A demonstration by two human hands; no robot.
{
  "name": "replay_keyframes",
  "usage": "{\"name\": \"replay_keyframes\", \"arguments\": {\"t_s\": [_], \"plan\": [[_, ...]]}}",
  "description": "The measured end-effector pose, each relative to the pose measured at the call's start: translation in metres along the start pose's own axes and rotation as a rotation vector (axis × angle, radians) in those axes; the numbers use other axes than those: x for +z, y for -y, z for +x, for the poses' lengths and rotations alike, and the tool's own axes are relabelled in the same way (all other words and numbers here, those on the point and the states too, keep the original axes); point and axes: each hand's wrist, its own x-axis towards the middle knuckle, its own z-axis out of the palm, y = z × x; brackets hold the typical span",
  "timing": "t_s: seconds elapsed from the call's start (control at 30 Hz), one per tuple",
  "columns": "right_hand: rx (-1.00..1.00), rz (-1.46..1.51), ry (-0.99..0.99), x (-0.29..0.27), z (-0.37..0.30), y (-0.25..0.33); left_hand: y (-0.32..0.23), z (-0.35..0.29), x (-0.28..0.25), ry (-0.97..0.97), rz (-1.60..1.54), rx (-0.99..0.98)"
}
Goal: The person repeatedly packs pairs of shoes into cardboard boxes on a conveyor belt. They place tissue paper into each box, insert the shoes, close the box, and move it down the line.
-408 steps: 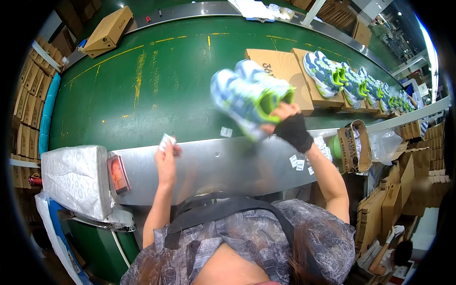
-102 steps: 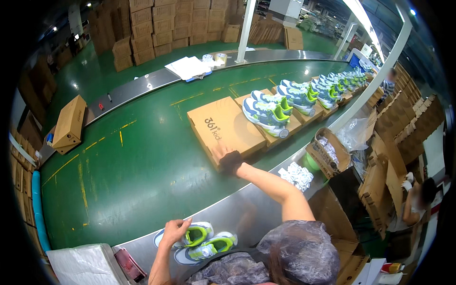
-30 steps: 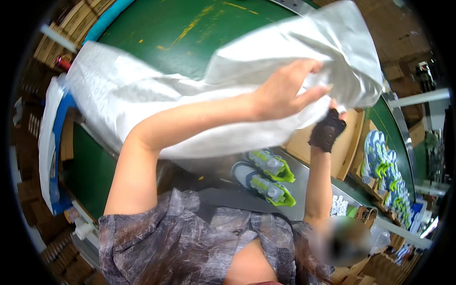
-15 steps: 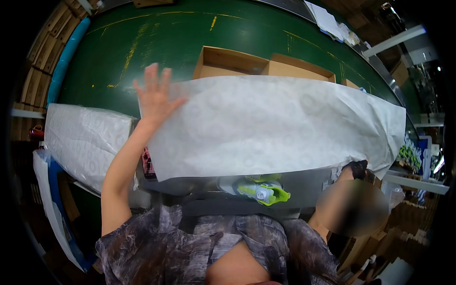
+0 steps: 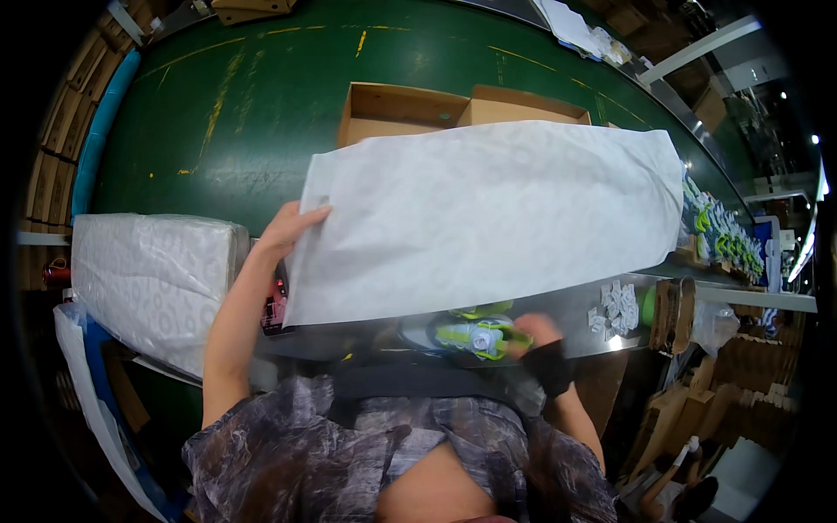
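A wide white sheet of wrapping paper (image 5: 488, 218) spreads across the work surface in front of me. My left hand (image 5: 292, 231) pinches its left edge, thumb on top and the other fingers out of sight. Just below the sheet's near edge lies a grey and lime-green sports shoe (image 5: 475, 337), its opening toward the right. My right hand (image 5: 540, 336), with a black band at the wrist, is at the shoe's right end. Its fingers are smeared by motion, so their grip is unclear.
An open brown cardboard box (image 5: 401, 109) stands behind the paper on the green table (image 5: 261, 113). A plastic-wrapped paper stack (image 5: 153, 283) lies at left. To the right are small white tags (image 5: 617, 307) and several more shoes (image 5: 724, 228). A pink-and-black item (image 5: 275, 309) peeks out beside the sheet.
My left hand, spread over the sheet's corner before, now grips its left edge nearer to me. My right hand has left the sheet's right end and come inward to the shoe. The sheet lies flatter.
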Motion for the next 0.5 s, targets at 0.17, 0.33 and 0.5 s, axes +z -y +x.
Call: {"name": "replay_keyframes", "arguments": {"t_s": [0.17, 0.33, 0.5], "plan": [[-0.041, -0.281, 0.195, 0.026, 0.012, 0.052, -0.005, 0.035, 0.014, -0.024, 0.070, 0.210], [0.172, 0.117, 0.116, 0.036, 0.023, 0.056, -0.036, 0.062, -0.012, -0.235, 0.489, 0.543], [-0.042, 0.365, -0.147, -0.039, 0.094, 0.121, -0.075, 0.039, -0.018, -0.462, 0.792, 0.678]]}}
